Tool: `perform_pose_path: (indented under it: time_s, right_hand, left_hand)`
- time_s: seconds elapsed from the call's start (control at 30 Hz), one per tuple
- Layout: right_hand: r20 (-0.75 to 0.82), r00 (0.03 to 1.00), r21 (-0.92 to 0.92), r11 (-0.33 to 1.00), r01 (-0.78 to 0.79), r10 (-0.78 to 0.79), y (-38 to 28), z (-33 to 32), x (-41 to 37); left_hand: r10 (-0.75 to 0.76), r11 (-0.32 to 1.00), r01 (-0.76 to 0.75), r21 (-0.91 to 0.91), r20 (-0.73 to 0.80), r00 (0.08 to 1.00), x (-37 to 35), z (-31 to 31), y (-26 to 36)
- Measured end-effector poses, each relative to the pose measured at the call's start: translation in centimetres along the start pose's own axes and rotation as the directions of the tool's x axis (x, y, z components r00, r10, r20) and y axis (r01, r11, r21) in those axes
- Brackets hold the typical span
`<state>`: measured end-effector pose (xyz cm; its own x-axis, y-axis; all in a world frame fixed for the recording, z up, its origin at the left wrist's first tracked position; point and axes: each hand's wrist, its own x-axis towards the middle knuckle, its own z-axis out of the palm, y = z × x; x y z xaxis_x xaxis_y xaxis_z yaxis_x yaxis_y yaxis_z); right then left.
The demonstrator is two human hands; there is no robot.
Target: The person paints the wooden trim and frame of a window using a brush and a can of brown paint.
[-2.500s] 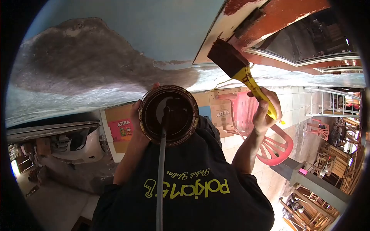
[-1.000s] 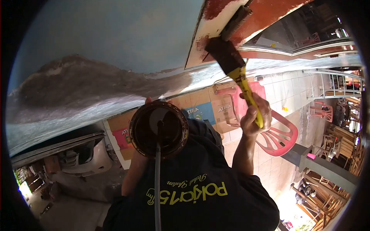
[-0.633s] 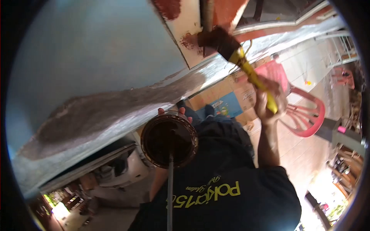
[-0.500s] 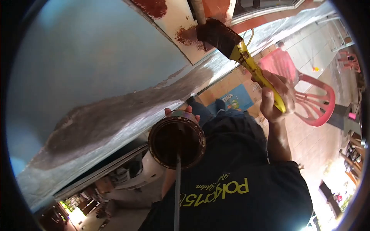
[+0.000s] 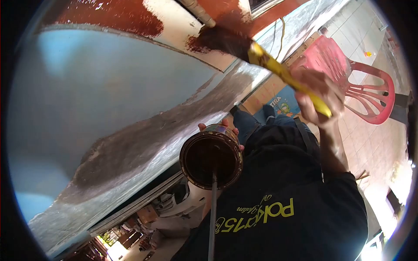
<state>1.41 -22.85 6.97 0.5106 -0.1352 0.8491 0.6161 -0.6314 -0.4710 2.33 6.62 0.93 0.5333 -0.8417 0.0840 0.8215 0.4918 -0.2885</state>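
My right hand (image 5: 317,93) is closed around the yellow handle of a wide paintbrush (image 5: 278,67). Dark brown paint coats its bristles, which lie against the partly painted white board (image 5: 185,37). Lower down, my left hand (image 5: 235,131) supports a paint can (image 5: 211,160) from behind, with only its fingertips showing past the rim. Dark brown paint is inside the can, and a thin grey rod (image 5: 213,217) crosses its near rim. Red-brown paint (image 5: 117,17) covers the board's left part, with an uneven edge.
Below the board is a light blue wall (image 5: 113,74) with a rough grey patch (image 5: 130,148). A pink plastic chair (image 5: 370,87) stands on the tiles at right. Cardboard (image 5: 261,93) lies near my feet. A white vehicle (image 5: 187,200) shows at lower left.
The brush has swung left and its bristles now press along the board, blurred by motion. My view has shifted, showing more red-brown board at left. The can is still in my left hand.
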Motion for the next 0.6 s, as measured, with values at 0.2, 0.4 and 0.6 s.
perform_pose_path:
  time_s: [0.2,0.4,0.6]
  right_hand:
    - [-0.029,0.996,-0.110,0.990,-0.090,0.087,-0.7,0.0,-0.3]
    - [-0.003,0.992,-0.076,0.990,-0.122,0.122,-1.0,0.5,0.2]
    - [-0.108,0.989,0.094,0.991,-0.090,0.100,-1.4,1.3,-1.4]
  left_hand:
    - [0.049,0.996,-0.053,-0.073,-0.053,0.997,-0.2,1.5,-1.1]
    - [0.065,0.995,-0.066,-0.072,-0.013,0.998,-0.4,1.1,-1.5]
    - [0.021,0.999,-0.023,-0.038,-0.049,0.999,-1.6,0.0,-0.5]
